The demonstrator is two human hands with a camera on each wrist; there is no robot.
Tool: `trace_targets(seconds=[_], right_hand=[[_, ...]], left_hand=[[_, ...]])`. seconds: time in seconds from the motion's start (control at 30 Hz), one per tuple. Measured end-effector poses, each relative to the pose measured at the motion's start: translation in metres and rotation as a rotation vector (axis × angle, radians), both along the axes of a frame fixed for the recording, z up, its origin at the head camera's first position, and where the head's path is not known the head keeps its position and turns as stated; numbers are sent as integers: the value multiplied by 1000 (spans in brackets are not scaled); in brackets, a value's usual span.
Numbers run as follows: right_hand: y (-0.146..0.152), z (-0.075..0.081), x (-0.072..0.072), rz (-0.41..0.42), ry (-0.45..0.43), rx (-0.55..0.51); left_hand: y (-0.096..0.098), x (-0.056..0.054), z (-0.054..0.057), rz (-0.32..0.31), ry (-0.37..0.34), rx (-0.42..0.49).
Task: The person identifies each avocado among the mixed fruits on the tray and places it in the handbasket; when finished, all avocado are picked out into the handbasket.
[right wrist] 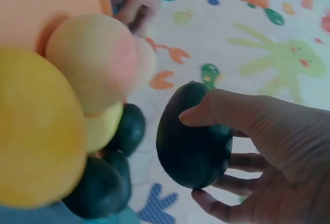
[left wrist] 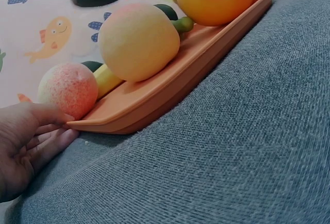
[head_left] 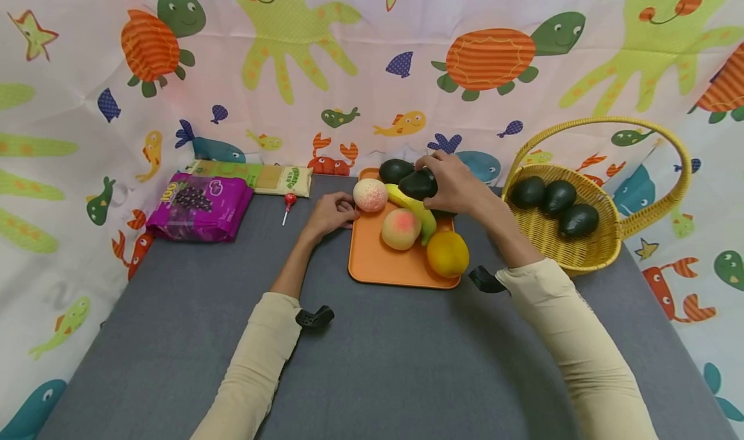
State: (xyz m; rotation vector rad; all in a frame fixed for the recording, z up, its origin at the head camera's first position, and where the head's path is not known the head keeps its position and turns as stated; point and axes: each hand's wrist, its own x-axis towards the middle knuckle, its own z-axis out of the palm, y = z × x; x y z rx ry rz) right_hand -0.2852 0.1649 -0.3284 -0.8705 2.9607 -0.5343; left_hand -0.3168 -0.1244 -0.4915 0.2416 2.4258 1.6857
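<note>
My right hand (head_left: 450, 183) holds a dark green avocado (right wrist: 192, 136) between thumb and fingers, raised above the orange tray (head_left: 401, 273). At the tray's left side, my left hand (head_left: 331, 215) pinches the rim, thumb on top and fingers below, as the left wrist view shows. On the tray lie a speckled pinkish peach (head_left: 370, 195) beside that hand, a second peach (head_left: 401, 229), a yellow banana (head_left: 427, 219) and a round orange-yellow fruit (head_left: 447, 254). Another avocado (head_left: 396, 170) sits at the tray's back, and one more is partly hidden behind the banana.
A yellow wicker basket (head_left: 610, 249) with a tall handle stands at the right, holding several avocados (head_left: 559, 198). Left of the tray are a red lollipop (head_left: 290, 199), a purple grape-print package (head_left: 200, 207) and a flat yellow-green packet (head_left: 273, 179). A patterned cloth hangs behind the grey table.
</note>
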Motion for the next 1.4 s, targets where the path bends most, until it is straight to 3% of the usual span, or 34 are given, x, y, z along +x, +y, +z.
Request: trace_targets(seconds=[0.23,0.43,0.77,0.93,1.17,1.4], right_hand=[[39,21,27,-64,17,-65],[80,34,49,-138,-21,-163],[143,37,62,-311,-33,-151],[161,22,55,-401,-70,-107],[167,-8,29,-532,-205,-33],[166,-34,12,-598,-309,4]], left_hand=[[-2,0,2,-4,3,-6],[-4,-1,1,4,15,-9],[-4,-2,0,11,2,-9],[-3,-2,1,13,10,-18],[-3,0,2,9,0,-16],[-1,1,0,5,-4,-13]])
